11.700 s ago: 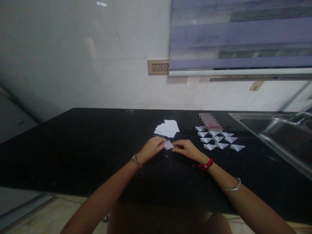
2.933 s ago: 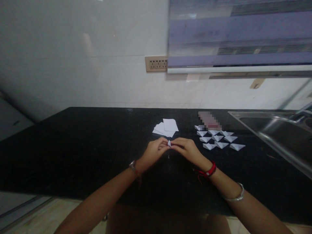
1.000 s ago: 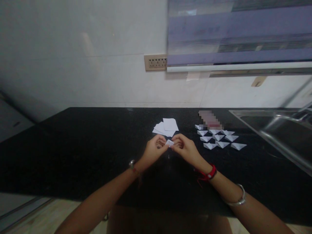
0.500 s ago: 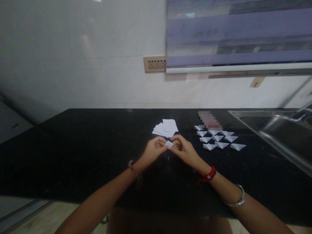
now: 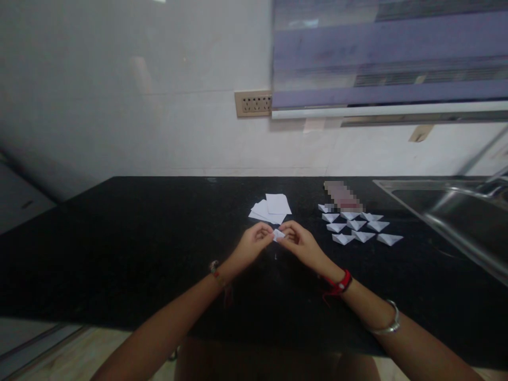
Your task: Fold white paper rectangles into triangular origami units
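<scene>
My left hand point(image 5: 252, 245) and my right hand point(image 5: 300, 243) meet above the black countertop point(image 5: 138, 238), both pinching a small folded white paper piece point(image 5: 278, 234) between their fingertips. Most of that piece is hidden by the fingers. Just behind the hands lies a small stack of white paper sheets point(image 5: 270, 208). To the right, several folded white paper triangles point(image 5: 359, 227) lie in rows on the counter.
A steel sink point(image 5: 452, 217) is set into the counter at the far right. A wall socket strip point(image 5: 253, 103) sits on the tiled wall, beside a window blind point(image 5: 389, 58). A blurred-out item point(image 5: 342, 196) lies behind the triangles.
Over the frames the paper piece has become smaller and more folded between my fingers. The hands have stayed in nearly the same spot, fingers shifting slightly.
</scene>
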Demonstrator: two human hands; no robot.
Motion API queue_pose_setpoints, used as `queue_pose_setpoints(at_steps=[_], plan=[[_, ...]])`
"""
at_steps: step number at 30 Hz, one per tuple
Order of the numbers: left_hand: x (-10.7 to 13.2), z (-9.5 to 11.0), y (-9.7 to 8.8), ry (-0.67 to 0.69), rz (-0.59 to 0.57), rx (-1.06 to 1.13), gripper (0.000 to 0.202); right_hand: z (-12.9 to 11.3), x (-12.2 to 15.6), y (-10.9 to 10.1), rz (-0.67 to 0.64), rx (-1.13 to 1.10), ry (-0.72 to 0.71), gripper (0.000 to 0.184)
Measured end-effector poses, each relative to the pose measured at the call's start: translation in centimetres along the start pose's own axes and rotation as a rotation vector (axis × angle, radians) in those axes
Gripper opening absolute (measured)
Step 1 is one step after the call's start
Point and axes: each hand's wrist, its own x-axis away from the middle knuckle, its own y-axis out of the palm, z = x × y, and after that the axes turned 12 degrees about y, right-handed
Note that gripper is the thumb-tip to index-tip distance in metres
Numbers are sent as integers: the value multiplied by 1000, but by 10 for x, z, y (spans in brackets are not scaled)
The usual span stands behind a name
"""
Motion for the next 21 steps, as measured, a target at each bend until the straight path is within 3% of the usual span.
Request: queue_pose_setpoints(at_steps=[10, 13, 21], plan=[[0, 0, 2, -24, -33, 7, 9, -3, 2, 2, -4, -64, 9, 25], [0, -1, 1, 9, -36, -17, 8, -2, 1, 0, -51, -44, 8, 25], [1, 0, 1, 38, -59, -43, 7, -3, 2, -3, 2, 101, -71, 23]])
